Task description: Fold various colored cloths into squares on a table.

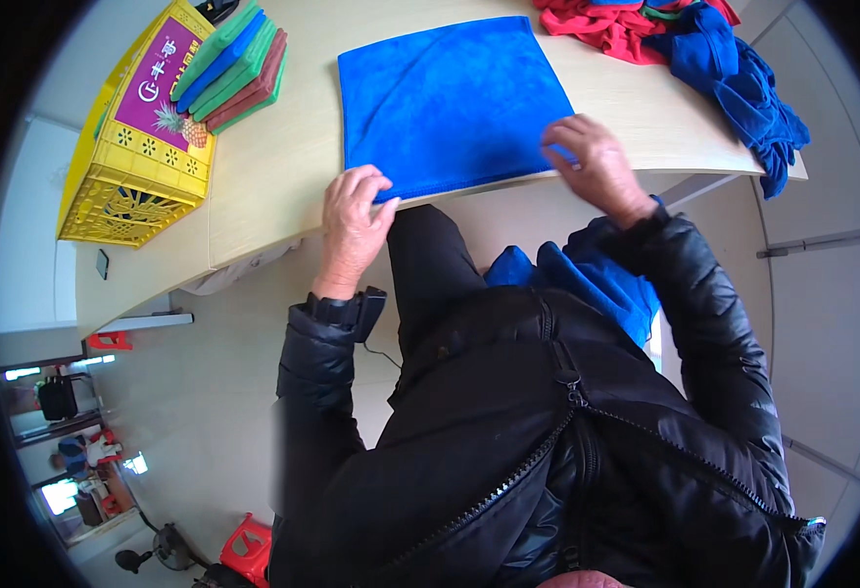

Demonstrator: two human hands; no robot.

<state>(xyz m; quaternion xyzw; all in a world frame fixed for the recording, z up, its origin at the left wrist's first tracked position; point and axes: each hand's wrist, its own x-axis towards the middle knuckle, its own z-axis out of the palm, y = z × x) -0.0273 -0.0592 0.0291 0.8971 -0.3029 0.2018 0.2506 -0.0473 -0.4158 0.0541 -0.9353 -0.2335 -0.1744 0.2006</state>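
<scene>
A square blue towel (450,103) lies spread flat on the table, its near hem along the table's front edge. At its near left corner my left hand (354,220) is closed, with the hem between thumb and fingers. Over the near right corner is my right hand (597,167), its fingers curved and the thumb apart from them. Blue cloth shows through that gap, and the hand itself hides the corner.
Folded green, blue and brown towels (229,73) lean by a yellow plastic crate (146,162) at left. Loose red cloths (601,29) and blue cloths (729,73) heap at far right, some overhanging the edge. More blue cloth (587,269) lies below the table beside my lap.
</scene>
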